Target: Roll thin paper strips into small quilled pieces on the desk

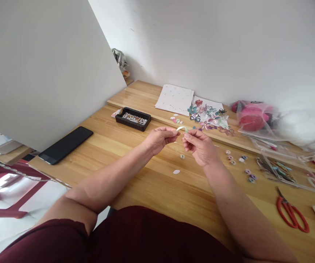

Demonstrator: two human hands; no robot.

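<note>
A narrow pale green strip (182, 128) arches between my two hands above the wooden table (146, 186). My left hand (162, 139) pinches one end of it between thumb and fingertips. At the other end, my right hand (199, 146) grips the strip the same way, its other fingers curled. Below the hands lie a small thread spool (182, 156) and a white leaf-shaped piece (176, 171). Just beyond them, a few petal-shaped pieces (177, 121) rest on the raised back ledge. Whether a fine thread runs from the strip is too small to tell.
A black tray (133, 119) of beads stands left of my hands, near a black phone (66, 145). Colourful flower pieces (208, 114) and white sheets (174, 97) lie on the ledge. Rightward are several spools (252, 176), a clear plastic box (296, 175) and red-handled scissors (292, 212).
</note>
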